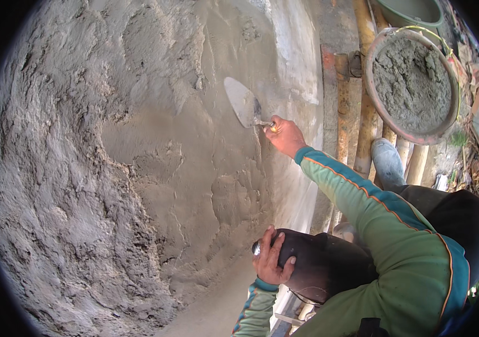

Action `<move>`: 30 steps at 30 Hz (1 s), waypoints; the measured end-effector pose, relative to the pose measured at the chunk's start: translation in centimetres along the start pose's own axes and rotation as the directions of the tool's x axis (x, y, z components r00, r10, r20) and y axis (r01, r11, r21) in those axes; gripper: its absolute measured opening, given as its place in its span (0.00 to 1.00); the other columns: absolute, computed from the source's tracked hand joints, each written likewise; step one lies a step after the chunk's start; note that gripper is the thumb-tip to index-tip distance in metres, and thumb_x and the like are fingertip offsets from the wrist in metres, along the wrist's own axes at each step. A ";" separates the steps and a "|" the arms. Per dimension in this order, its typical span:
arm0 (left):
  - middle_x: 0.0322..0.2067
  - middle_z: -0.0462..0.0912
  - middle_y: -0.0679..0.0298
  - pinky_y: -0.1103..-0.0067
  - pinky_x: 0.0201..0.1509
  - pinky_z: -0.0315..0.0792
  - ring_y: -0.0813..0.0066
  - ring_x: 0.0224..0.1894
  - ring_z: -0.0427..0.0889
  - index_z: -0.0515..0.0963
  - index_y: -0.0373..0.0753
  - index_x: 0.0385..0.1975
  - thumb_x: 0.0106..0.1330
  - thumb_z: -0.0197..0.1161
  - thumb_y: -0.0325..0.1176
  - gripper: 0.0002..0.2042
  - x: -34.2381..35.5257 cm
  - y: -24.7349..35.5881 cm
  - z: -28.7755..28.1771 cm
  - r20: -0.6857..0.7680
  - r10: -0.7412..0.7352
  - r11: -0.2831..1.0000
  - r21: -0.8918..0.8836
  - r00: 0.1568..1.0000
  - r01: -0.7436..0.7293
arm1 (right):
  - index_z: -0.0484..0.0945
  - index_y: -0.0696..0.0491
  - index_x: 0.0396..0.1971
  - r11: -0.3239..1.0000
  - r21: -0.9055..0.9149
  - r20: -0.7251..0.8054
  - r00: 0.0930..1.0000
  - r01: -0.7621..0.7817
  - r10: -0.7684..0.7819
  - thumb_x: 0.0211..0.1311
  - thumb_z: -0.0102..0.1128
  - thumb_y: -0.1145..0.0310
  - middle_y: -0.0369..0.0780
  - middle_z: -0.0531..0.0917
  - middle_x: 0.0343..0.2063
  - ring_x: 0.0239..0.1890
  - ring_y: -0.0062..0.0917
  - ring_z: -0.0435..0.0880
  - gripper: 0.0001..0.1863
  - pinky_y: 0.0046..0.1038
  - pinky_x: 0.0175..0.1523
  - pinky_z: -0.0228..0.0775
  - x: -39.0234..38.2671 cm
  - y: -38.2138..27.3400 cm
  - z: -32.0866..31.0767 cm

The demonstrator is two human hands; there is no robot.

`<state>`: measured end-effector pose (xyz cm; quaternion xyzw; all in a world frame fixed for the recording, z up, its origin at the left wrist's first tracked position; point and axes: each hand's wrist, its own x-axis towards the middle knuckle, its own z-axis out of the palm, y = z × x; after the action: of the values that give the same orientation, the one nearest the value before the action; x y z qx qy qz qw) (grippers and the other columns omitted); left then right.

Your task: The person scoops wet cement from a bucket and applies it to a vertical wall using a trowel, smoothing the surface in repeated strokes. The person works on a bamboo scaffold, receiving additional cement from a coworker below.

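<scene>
The handle of a pointed steel trowel (238,101) is gripped in my right hand (285,136); the blade lies over damp, smoothed grey mortar (200,185) on a wall surface, whose left part is rough and lumpy. My left hand (270,264) is lower down at my dark-clad knee (323,264), its fingers curled around a small dark object with a shiny end (256,247), mostly hidden, that I cannot make out.
A round bucket (371,78) of wet mortar stands at the right, with a green tub (436,19) behind it. Bamboo poles and planks (365,45) run beside the wall, under my booted foot (388,163). Dry litter (475,151) lies along the far right.
</scene>
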<state>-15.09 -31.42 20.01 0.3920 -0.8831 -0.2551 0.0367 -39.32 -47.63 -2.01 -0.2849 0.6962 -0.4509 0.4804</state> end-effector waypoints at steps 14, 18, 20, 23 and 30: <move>0.65 0.76 0.37 0.59 0.61 0.80 0.37 0.58 0.84 0.81 0.31 0.60 0.59 0.69 0.42 0.30 0.9 0.2 0.1 0.022 -0.009 1.000 -0.028 1.000 0.010 | 0.76 0.53 0.33 0.443 0.688 0.512 0.817 -0.575 0.267 0.66 0.71 0.67 0.34 0.75 0.19 0.16 0.23 0.75 0.11 0.34 0.22 0.69 -5.8 -2.5 3.1; 0.68 0.75 0.41 0.61 0.59 0.81 0.44 0.60 0.85 0.82 0.32 0.60 0.55 0.72 0.38 0.31 0.6 0.2 0.0 0.017 0.002 1.000 -0.002 1.000 -0.002 | 0.74 0.54 0.32 0.595 0.710 0.410 0.908 -0.376 0.083 0.67 0.70 0.66 0.35 0.75 0.19 0.16 0.22 0.75 0.13 0.32 0.21 0.68 -3.0 -9.8 -0.3; 0.68 0.75 0.41 0.61 0.60 0.81 0.43 0.59 0.85 0.82 0.32 0.60 0.55 0.72 0.38 0.30 0.6 0.2 -0.1 0.013 -0.009 0.999 -0.036 1.000 0.010 | 0.74 0.55 0.33 0.674 0.705 0.318 0.948 -0.221 -0.023 0.68 0.70 0.65 0.35 0.75 0.19 0.16 0.22 0.74 0.13 0.30 0.21 0.68 -1.5 -12.6 -2.3; 0.67 0.75 0.41 0.61 0.60 0.80 0.44 0.58 0.85 0.83 0.31 0.58 0.54 0.72 0.38 0.30 0.8 0.1 -0.1 0.009 -0.008 0.999 -0.042 1.000 0.009 | 0.75 0.53 0.34 0.733 0.664 0.106 0.952 0.147 -0.287 0.67 0.70 0.63 0.34 0.76 0.20 0.17 0.21 0.76 0.13 0.30 0.23 0.71 0.5 -14.7 -5.5; 0.67 0.76 0.41 0.61 0.59 0.81 0.47 0.58 0.86 0.83 0.30 0.57 0.51 0.73 0.37 0.31 1.2 0.6 -0.5 -0.028 0.026 0.999 -0.025 0.999 -0.027 | 0.73 0.50 0.31 0.494 0.813 0.253 0.951 -0.308 0.176 0.66 0.70 0.66 0.33 0.74 0.19 0.17 0.21 0.73 0.12 0.30 0.24 0.69 -0.9 -4.4 -4.4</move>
<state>-16.22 -32.17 20.52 0.3833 -0.8843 -0.2606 0.0572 -43.21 -47.21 2.90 0.0534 0.3895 -0.6379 0.6622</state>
